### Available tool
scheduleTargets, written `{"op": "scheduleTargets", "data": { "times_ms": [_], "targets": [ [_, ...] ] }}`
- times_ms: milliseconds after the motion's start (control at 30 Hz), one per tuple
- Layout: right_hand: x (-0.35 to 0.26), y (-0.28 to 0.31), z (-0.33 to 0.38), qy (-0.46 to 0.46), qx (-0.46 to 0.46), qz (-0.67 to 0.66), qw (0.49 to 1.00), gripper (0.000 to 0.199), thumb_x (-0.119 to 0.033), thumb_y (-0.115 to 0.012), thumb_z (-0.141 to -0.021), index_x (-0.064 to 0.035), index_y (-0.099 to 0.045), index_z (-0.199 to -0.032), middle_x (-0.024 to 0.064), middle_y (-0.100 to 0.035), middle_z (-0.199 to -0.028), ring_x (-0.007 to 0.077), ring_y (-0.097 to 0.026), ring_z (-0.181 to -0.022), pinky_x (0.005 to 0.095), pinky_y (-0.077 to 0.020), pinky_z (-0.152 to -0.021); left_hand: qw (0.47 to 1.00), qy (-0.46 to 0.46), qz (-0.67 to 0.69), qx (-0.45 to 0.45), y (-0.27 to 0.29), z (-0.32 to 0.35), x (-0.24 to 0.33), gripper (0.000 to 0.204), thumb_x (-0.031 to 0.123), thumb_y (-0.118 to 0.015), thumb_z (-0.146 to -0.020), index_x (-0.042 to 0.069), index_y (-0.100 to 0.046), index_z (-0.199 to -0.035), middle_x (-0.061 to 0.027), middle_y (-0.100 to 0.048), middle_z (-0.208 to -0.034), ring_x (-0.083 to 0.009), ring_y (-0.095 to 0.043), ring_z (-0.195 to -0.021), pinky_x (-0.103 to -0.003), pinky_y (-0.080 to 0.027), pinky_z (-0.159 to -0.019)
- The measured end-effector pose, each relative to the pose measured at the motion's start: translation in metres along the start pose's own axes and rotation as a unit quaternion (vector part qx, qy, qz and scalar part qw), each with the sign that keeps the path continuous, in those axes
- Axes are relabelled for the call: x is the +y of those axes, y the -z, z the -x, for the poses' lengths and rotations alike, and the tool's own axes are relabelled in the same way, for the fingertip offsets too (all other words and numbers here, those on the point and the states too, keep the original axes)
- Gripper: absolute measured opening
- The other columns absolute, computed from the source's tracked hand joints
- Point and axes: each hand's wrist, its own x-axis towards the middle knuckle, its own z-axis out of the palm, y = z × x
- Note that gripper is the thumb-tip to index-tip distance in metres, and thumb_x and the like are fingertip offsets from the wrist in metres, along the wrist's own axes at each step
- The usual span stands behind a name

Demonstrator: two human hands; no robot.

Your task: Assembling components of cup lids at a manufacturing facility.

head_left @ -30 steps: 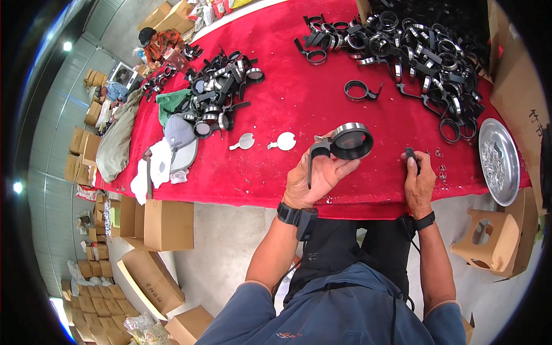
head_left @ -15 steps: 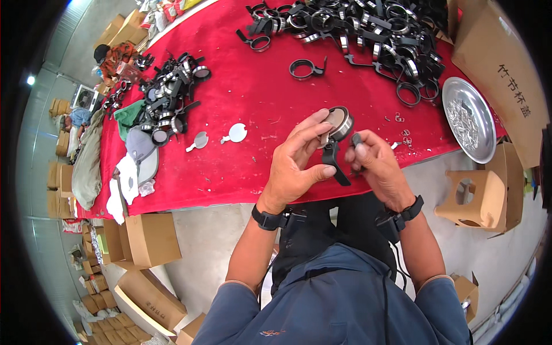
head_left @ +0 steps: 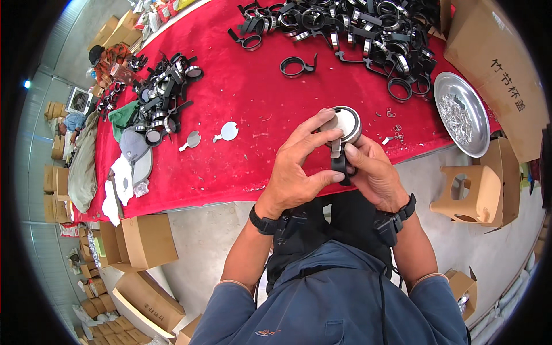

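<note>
Over the table's near edge I hold a round cup lid (head_left: 347,123) with a pale disc face, a dark and silver rim and a black strap-like handle (head_left: 339,163). My left hand (head_left: 299,167) grips it from the left, fingertips on the rim and thumb against the handle. From the other side my right hand (head_left: 375,175) closes on the handle and lower rim, its thumb near where the two join. Some of its fingers are hidden behind the lid. Two flat tabbed discs, one white (head_left: 229,131) and one grey (head_left: 194,139), lie on the red cloth to the left.
Black ring-and-handle parts (head_left: 368,40) are heaped at the back; finished-looking lids (head_left: 164,95) pile at the left beside a grey cap (head_left: 135,144). On the right stand a metal dish (head_left: 440,115) of small metal pieces, cardboard boxes and a tan stool (head_left: 489,192). Another person (head_left: 109,60) sits far left.
My right hand has come in from beside the lid and now touches it. The lid's disc face has turned more toward me. The whole view has shifted slightly.
</note>
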Motion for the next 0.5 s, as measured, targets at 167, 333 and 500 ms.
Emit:
{"op": "scheduleTargets", "data": {
  "times_ms": [167,333,500],
  "targets": [
    [0.001,0.03,-0.005,-0.003,0.026,0.049,0.998,0.031,-0.018,-0.067,-0.113,-0.0019,-0.069,-0.14,0.0007,-0.072,-0.113,0.0087,-0.059,-0.095,0.0263,-0.0464,-0.087,0.988,0.063,-0.13,0.063,0.002,0.002,-0.024,0.078,0.001,-0.097,-0.079,0.0,-0.067,-0.152,-0.0207,-0.051,-0.169,-0.0357,-0.054,-0.156,-0.048,-0.046,-0.131],
    [-0.001,0.034,-0.027,0.149,0.098,0.5,0.848,0.029,-0.006,-0.064,-0.105,-0.0027,-0.071,-0.133,0.0193,-0.076,-0.085,0.037,-0.077,-0.082,0.0483,-0.0582,-0.074,0.966,0.052,-0.234,0.1,-0.007,-0.002,-0.05,0.073,0.007,-0.099,-0.075,0.004,-0.074,-0.143,-0.0214,-0.062,-0.158,-0.0369,-0.062,-0.146,-0.046,-0.053,-0.122],
    [0.002,0.047,-0.059,0.175,0.056,0.707,0.683,0.02,-0.008,-0.063,-0.099,0.0018,-0.068,-0.116,0.0283,-0.074,-0.086,0.0514,-0.074,-0.087,0.0601,-0.0568,-0.081,0.947,0.074,-0.291,0.115,-0.013,0.001,-0.071,0.07,0.012,-0.099,-0.075,0.006,-0.076,-0.141,-0.0237,-0.064,-0.153,-0.0407,-0.063,-0.141,-0.048,-0.053,-0.118]
  ]
}}
